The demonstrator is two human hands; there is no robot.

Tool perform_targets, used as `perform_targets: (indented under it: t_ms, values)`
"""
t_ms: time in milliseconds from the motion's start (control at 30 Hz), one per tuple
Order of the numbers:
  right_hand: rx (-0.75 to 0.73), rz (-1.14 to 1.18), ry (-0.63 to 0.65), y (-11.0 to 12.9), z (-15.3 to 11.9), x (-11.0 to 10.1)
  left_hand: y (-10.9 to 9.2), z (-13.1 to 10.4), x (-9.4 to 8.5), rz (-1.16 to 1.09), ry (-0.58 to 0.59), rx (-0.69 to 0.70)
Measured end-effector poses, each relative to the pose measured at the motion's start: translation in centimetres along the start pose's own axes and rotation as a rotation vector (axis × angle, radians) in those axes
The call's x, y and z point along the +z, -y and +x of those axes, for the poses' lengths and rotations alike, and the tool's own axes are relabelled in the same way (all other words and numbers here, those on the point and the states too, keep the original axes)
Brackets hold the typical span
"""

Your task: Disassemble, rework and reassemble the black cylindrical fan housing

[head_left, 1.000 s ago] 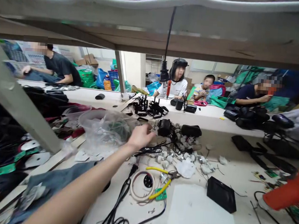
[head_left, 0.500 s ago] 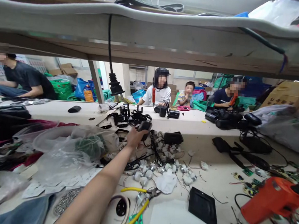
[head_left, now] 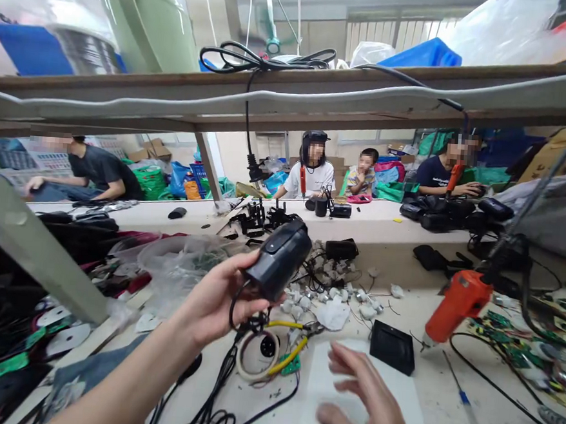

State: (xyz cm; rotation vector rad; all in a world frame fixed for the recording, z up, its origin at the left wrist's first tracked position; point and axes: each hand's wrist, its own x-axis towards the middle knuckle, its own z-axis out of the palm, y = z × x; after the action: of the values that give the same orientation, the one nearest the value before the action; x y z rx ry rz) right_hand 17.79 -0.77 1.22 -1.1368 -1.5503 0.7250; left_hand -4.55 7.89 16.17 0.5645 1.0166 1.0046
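Observation:
My left hand [head_left: 219, 298] is closed round a black rounded plastic housing [head_left: 280, 257] with a black cord [head_left: 217, 388] trailing down from it. The housing is held tilted above the bench, and I cannot make out exactly what device it is. Lower right, my right hand [head_left: 364, 398] is open over a white sheet [head_left: 319, 382], its fingers apart and slightly blurred, holding nothing. Between the hands lie yellow-handled pliers [head_left: 293, 356], a roll of tape [head_left: 244, 358] and a green circuit board [head_left: 291, 366]. A black rectangular tray [head_left: 392, 347] rests just beyond my right hand.
An orange electric screwdriver [head_left: 458, 308] hangs at the right by a coiled cord. Small white motors [head_left: 335, 293] are heaped mid-bench, with plastic bags [head_left: 177, 263] on the left. An overhead shelf [head_left: 369, 92] crosses above. Several people sit across the bench.
My left hand has lifted the black housing from the heap and brought it nearer, its cord trailing. My right hand has come into view. The view has tilted up and turned left.

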Motion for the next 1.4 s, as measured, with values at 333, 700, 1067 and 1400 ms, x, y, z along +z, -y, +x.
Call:
perform_targets:
  t_ms: [333, 700, 1067, 1400]
  values:
    - [-0.124, -0.001, 0.529, 4.3, -1.1, 3.6, 6.7, -1.8, 0.8, 0.825, -0.069, 0.687]
    - [0.013, -0.259, -0.687, -3.5, 5.0, -13.7, 16.2, 3.7, -0.6, 1.21, 0.172, 0.595]
    - [0.009, 0.122, -0.415, -1.9, 6.2, -11.1, 18.1, 4.2, 0.1, 1.21, 0.297, 0.483]
    - [0.084, 0.498, -0.037, 1.8, 2.8, -7.2, 18.2, 4.7, 2.1, 1.29, 0.227, 0.473]
